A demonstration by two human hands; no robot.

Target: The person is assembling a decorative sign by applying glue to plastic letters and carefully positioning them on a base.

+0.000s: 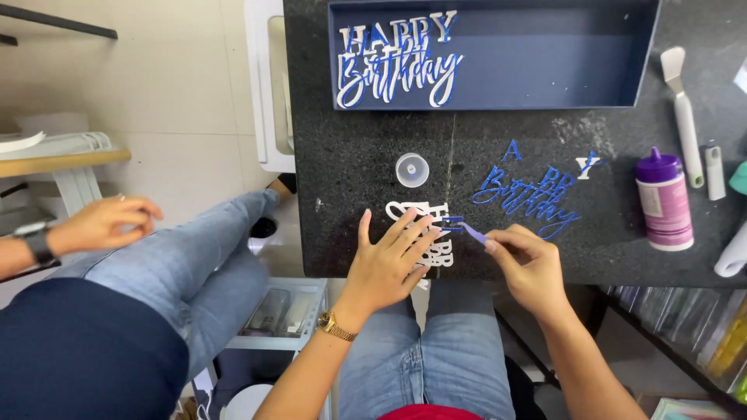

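On the near edge of a black speckled table (366, 155), the left hand (387, 260) lies flat with fingers spread, pressing down on a set of white cut-out letters (424, 214) — only their far and right parts show past the fingertips. Just to the right, the right hand (527, 260) has thumb and forefinger pressed together, pinching a small blue letter piece (467, 229) whose far end reaches the white letters beside the left fingertips. Far of the white letters stands a small round clear cap (412, 169). To the right lie loose blue cut-out letters (529, 194) flat on the table, and further right a purple glue bottle (664, 201) stands upright, with a white spatula (682, 109) lying beyond it. At the far edge sits a dark blue shallow box (545, 58) — a finished white-and-blue lettering piece (397, 62) rests in its left part. At the left, another person in jeans sits with a hand (105, 224) on the knee, a watch at the wrist.
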